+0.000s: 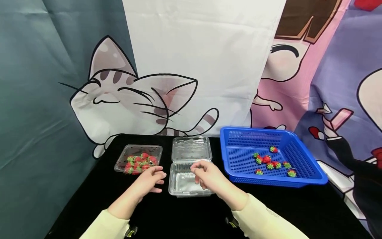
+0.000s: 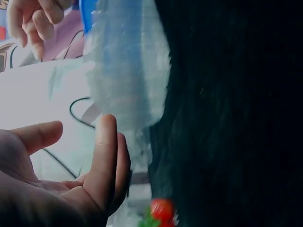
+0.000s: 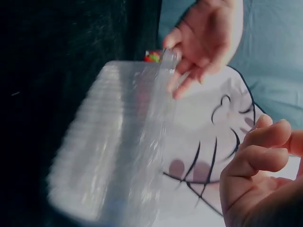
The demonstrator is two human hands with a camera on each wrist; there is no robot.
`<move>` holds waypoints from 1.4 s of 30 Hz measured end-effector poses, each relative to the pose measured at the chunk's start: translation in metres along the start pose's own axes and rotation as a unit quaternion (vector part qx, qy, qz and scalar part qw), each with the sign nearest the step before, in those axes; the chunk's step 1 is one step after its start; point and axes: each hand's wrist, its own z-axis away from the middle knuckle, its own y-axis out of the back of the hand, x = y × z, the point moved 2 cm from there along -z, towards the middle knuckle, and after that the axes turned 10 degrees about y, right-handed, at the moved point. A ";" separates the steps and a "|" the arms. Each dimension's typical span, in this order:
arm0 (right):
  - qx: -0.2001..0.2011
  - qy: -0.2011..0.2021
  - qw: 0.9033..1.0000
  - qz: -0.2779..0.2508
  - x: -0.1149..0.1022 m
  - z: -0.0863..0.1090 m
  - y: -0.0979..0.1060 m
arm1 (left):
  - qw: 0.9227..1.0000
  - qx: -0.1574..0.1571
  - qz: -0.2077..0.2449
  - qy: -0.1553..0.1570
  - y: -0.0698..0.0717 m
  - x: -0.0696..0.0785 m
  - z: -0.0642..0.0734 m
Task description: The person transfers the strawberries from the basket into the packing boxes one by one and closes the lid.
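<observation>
An empty clear plastic clamshell box (image 1: 176,190) lies on the black cloth with its lid (image 1: 191,149) folded back toward the wall. Over its right side hovers my right hand (image 1: 209,176), fingers loosely bent and nothing between them. My left hand (image 1: 147,183) is held to the left of this box, fingers apart and holding nothing. Just beyond the left hand sits a second clear box (image 1: 120,158), containing several strawberries (image 1: 138,162). In the right wrist view the clamshell box (image 3: 104,142) appears blurred, with the left hand (image 3: 208,42) behind it.
At the right stands a blue plastic basket (image 1: 280,180) with several strawberries (image 1: 266,159) scattered on its floor. A black cloth (image 1: 185,219) covers the table. Behind it hangs a printed curtain (image 1: 203,43) with a cartoon cat and figures.
</observation>
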 end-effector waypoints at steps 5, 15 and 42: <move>0.030 0.010 0.999 0.004 0.008 0.024 0.022 | 0.999 -0.039 0.017 0.019 -0.018 -0.004 -0.009; 0.050 0.016 0.999 0.003 0.011 0.049 0.053 | 0.998 -0.033 0.046 0.014 -0.029 -0.010 -0.024; 0.059 -0.029 0.946 0.318 -0.015 0.030 0.205 | 0.993 -0.096 0.061 -0.013 -0.023 -0.014 -0.031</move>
